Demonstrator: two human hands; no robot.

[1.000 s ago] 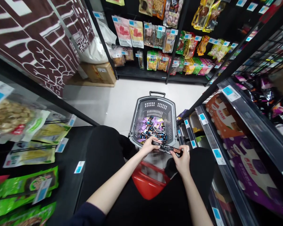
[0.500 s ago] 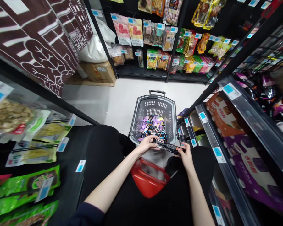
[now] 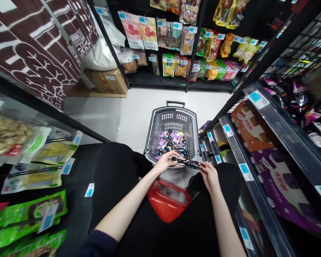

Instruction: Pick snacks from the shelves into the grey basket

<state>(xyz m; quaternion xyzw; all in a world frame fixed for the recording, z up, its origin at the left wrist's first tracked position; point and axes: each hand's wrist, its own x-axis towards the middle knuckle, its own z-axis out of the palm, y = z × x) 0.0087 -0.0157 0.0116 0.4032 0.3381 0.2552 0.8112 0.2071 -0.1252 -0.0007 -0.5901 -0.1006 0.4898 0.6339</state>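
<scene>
Holding black packet (image 3: pixel 189 163) between fingers (image 3: pixel 207 167); green-topped bag (image 3: pixel 168 66) reads "小米锅巴".

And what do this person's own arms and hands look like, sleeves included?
The left hand and right hand are ungloved. A dark navy sleeve covers part of the left arm, leaving the forearm bare; on the right arm, no sleeve shows within view.

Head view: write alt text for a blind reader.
A person's left hand and right hand hold a slender, shiny black packet by its ends, near a grey plastic basket holding small purple and black packets. Beyond stands a black shelving unit.
</scene>
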